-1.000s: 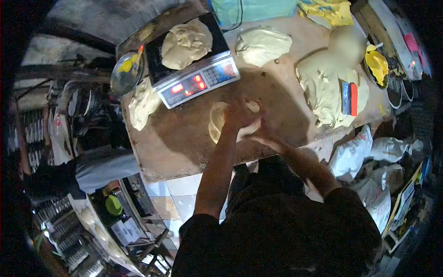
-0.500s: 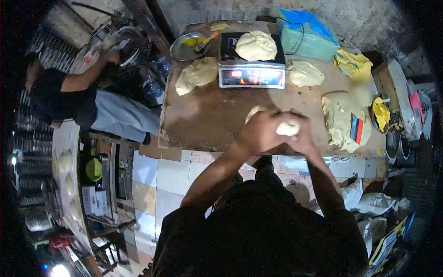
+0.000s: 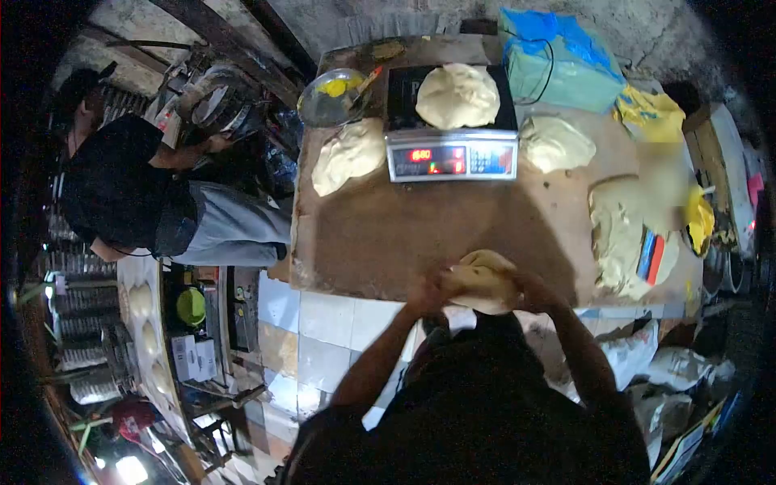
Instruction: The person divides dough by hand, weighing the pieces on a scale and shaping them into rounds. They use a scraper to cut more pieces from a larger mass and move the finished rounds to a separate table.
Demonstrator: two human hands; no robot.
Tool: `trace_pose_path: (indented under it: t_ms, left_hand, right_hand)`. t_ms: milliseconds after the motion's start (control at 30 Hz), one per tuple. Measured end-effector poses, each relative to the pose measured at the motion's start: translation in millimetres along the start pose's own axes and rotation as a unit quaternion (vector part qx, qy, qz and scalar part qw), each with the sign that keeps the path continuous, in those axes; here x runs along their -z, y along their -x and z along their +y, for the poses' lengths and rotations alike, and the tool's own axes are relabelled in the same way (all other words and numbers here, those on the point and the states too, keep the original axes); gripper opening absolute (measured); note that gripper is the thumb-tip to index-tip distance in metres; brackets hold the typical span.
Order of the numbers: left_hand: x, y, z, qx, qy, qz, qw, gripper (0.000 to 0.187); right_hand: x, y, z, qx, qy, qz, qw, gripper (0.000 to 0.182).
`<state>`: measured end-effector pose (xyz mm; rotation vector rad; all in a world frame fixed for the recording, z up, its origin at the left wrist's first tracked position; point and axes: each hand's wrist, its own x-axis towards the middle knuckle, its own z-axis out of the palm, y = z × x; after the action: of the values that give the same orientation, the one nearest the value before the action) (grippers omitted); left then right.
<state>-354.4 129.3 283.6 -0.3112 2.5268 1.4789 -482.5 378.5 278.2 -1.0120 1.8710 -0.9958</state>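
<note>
A flattened round of dough [image 3: 483, 277] is stretched between both hands at the front edge of the wooden table. My left hand [image 3: 432, 293] grips its left side, and my right hand [image 3: 535, 293] holds the right side; the fingers are somewhat blurred. Beyond them stands a digital scale [image 3: 453, 155] with lit red digits, carrying a big dough lump [image 3: 458, 96]. One dough piece [image 3: 349, 158] lies left of the scale and another dough piece [image 3: 558, 144] right of it. A larger dough mass [image 3: 618, 230] sits at the right, with a red-and-blue scraper [image 3: 649, 257] on it.
A metal bowl [image 3: 325, 107] with something yellow and a brush stands at the back left. Behind the scale's right side is a box [image 3: 558, 77] under blue plastic. At left, a person [image 3: 121, 178] works by a machine, near a board [image 3: 145, 323] of dough balls. Sacks [image 3: 630, 356] lie at lower right.
The dough in my hands has gone from bunched up to spread out, and both hands have moved apart and nearer my body. The view has shifted, and the person at left stands more upright.
</note>
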Motion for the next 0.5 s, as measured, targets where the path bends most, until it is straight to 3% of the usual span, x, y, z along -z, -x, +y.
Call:
trace_pose_path:
  t_ms: [33,67,100,133,167,200,233,267,300,333,367,400,500]
  left_hand:
    - [3.5,-34.9,-9.9,0.040,0.100,0.093,0.990,0.048]
    - [-0.1,-79.1,-45.5,-0.084,-0.080,0.155,0.981,0.050]
    - [-6.5,-115.0,-72.9,-0.199,-0.256,0.204,0.924,0.052]
    - [-7.1,-134.3,-65.2,-0.194,-0.257,0.201,0.925,0.052]
    - [-1.2,-154.3,-51.7,-0.147,-0.358,0.224,0.894,0.050]
    - [7.1,-171.2,-37.2,-0.103,-0.459,0.243,0.848,0.049]
    - [3.7,-178.4,-24.9,-0.105,-0.466,0.236,0.846,0.049]
    - [-11.0,-180.3,-10.4,-0.144,-0.266,0.115,0.946,0.063]
    - [-28.3,-178.0,5.4,-0.168,-0.046,-0.008,0.985,0.076]
    - [-42.9,-171.5,25.2,-0.227,-0.206,0.001,0.952,0.089]
    - [-59.3,-179.5,20.3,-0.195,-0.252,-0.039,0.947,0.096]
    - [-53.7,-181.1,25.3,-0.189,-0.254,-0.033,0.948,0.096]
    - [-11.4,-179.6,71.9,-0.020,-0.147,-0.150,0.978,0.098]
  right_hand:
    - [7.7,-18.4,25.5,0.023,-0.111,0.116,0.987,0.067]
    - [15.8,-36.8,41.6,0.026,-0.107,0.111,0.988,0.067]
    - [18.0,-55.7,53.8,-0.020,-0.089,0.256,0.962,0.069]
    - [16.0,-69.0,71.2,-0.066,-0.072,0.396,0.913,0.072]
    - [3.7,-72.0,99.5,-0.067,-0.077,0.397,0.912,0.072]
    - [-20.9,-67.5,129.2,-0.039,-0.130,0.496,0.858,0.071]
    - [-47.0,-57.2,143.9,-0.014,-0.180,0.586,0.790,0.071]
    - [-73.5,-44.3,139.6,0.039,-0.071,0.568,0.819,0.066]
    - [-93.4,-34.4,133.5,0.093,0.041,0.538,0.837,0.062]
    - [-101.8,-31.5,140.2,0.094,0.036,0.534,0.840,0.062]
    - [-111.4,-29.6,153.1,0.001,-0.053,0.438,0.898,0.060]
    - [-116.5,-29.7,161.1,-0.089,-0.137,0.328,0.931,0.058]
    - [-77.7,-54.5,163.0,-0.090,-0.202,0.285,0.933,0.055]
